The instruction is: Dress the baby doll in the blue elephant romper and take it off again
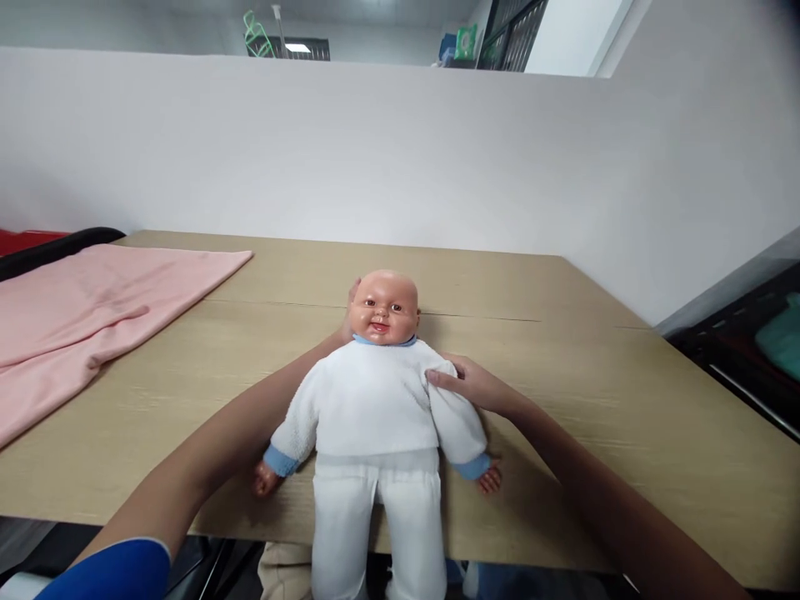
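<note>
A baby doll (378, 400) in a white fleece top with blue cuffs and white trousers is face up in front of me, its legs reaching past the table's near edge. Behind its head and neck is my left hand (352, 310), mostly hidden, with only some fingers showing beside the head. My right hand (466, 382) grips the doll's upper arm on the right, the thumb lying over the white sleeve and the other fingers out of sight behind it.
A pink cloth (118, 308) is spread over the left part of the wooden table (600, 392). Behind it lies a black edge with something red. A white wall (375, 158) rises at the back. On the right stands a dark rack (737, 350) with a teal item.
</note>
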A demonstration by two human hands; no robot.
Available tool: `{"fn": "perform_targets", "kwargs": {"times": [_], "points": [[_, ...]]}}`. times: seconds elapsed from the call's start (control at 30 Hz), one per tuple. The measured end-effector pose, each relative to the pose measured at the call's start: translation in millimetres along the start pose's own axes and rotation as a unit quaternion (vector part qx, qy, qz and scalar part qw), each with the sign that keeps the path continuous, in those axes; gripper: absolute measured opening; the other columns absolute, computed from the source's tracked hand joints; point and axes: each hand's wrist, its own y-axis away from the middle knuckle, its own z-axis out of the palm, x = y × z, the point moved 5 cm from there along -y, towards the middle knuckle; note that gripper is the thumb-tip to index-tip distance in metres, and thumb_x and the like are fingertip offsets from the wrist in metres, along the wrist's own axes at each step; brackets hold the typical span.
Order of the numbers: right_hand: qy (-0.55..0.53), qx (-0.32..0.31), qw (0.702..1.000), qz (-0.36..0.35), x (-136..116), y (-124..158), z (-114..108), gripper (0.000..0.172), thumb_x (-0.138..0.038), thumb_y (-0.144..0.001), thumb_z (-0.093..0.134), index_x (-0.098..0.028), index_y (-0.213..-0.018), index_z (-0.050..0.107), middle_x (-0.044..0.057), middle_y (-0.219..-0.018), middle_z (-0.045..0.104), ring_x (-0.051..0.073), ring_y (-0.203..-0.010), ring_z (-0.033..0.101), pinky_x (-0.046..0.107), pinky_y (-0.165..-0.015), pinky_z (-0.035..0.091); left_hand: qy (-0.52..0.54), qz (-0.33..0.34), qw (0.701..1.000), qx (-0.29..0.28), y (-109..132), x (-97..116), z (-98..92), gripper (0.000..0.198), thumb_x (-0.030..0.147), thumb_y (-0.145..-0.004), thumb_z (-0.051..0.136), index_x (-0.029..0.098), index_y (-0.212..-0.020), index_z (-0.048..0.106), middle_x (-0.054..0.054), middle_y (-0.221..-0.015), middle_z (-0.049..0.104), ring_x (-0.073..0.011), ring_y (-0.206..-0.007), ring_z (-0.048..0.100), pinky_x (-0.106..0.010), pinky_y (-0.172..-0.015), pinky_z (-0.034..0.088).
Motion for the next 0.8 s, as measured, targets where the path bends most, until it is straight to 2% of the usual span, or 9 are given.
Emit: {"fn": "perform_targets", "kwargs": {"times": [0.13, 0.27, 0.37, 0.43, 0.57, 0.67, 0.8], "points": [[0.026, 0.04, 0.998, -0.029, 17.2, -2.3, -9.8, 0.069, -0.079, -0.097, 0.061, -0.023, -0.133, 0.074, 0.012, -0.142, 0.076, 0.04, -0.134, 0.068, 0.056, -0.119, 0.05, 0.031, -0.023, 0.999, 0.018, -13.5, -3.4, -18.9, 0.1, 0.092, -0.085, 0.048, 0.01, -0.138, 0.069, -0.024, -0.127, 0.081, -0.0466, -0.137, 0.067, -0.066, -0.129, 0.035], [-0.013, 0.105, 0.994, -0.024, 30.1, 1.5, -13.3, 0.08, -0.084, -0.097, 0.054, -0.022, -0.147, 0.065, 0.014, -0.159, 0.065, 0.04, -0.15, 0.055, 0.059, -0.132, 0.036, 0.058, -0.013, 0.998, 0.027, -33.7, -2.2, -39.6, 0.099, 0.089, -0.087, 0.053, 0.011, -0.146, 0.065, -0.024, -0.139, 0.076, -0.0447, -0.142, 0.065, -0.062, -0.133, 0.032], [-0.057, 0.135, 0.989, -0.029, 34.3, 2.5, -15.1, 0.075, -0.075, -0.102, 0.055, -0.024, -0.157, 0.055, 0.013, -0.169, 0.055, 0.037, -0.158, 0.047, 0.058, -0.135, 0.031, 0.06, -0.005, 0.998, 0.022, -50.8, -1.4, -51.6, 0.1, 0.088, -0.09, 0.052, 0.009, -0.149, 0.063, -0.025, -0.143, 0.074, -0.0458, -0.145, 0.062, -0.065, -0.134, 0.031], [-0.068, 0.154, 0.985, -0.045, 35.7, 2.6, -17.9, 0.073, -0.068, -0.104, 0.057, -0.027, -0.164, 0.048, 0.01, -0.177, 0.044, 0.035, -0.165, 0.037, 0.055, -0.138, 0.027, 0.056, -0.018, 0.998, 0.017, -62.4, -2.1, -57.4, 0.101, 0.088, -0.093, 0.048, 0.007, -0.151, 0.062, -0.025, -0.145, 0.072, -0.045, -0.147, 0.061, -0.064, -0.134, 0.031], [-0.03, 0.182, 0.981, -0.061, 40.6, 4.0, -26.6, 0.077, -0.06, -0.105, 0.06, -0.03, -0.172, 0.036, 0.006, -0.184, 0.028, 0.032, -0.172, 0.02, 0.055, -0.141, 0.018, 0.048, -0.013, 0.998, 0.034, -86.3, 4.4, -68.3, 0.103, 0.087, -0.094, 0.048, 0.004, -0.155, 0.058, -0.025, -0.148, 0.071, -0.0425, -0.153, 0.055, -0.058, -0.134, 0.034], [0.013, 0.18, 0.981, -0.066, 42.8, 5.6, -33.4, 0.074, -0.056, -0.108, 0.056, -0.032, -0.174, 0.032, 0.004, -0.185, 0.026, 0.032, -0.172, 0.02, 0.057, -0.141, 0.016, 0.04, 0.001, 0.998, 0.047, -102.2, 14.8, -74.3, 0.101, 0.086, -0.096, 0.049, 0.004, -0.154, 0.059, -0.024, -0.149, 0.071, -0.0424, -0.154, 0.053, -0.058, -0.134, 0.036], [0.124, 0.2, 0.969, -0.075, 42.1, 7.1, -40.8, 0.073, -0.051, -0.109, 0.059, -0.033, -0.174, 0.032, 0.009, -0.18, 0.036, 0.034, -0.166, 0.034, 0.059, -0.138, 0.025, 0.042, 0.024, 0.998, 0.039, -112.6, 27.5, -77.6, 0.096, 0.086, -0.095, 0.05, 0.008, -0.15, 0.064, -0.02, -0.147, 0.073, -0.0397, -0.155, 0.053, -0.055, -0.133, 0.04]]}}
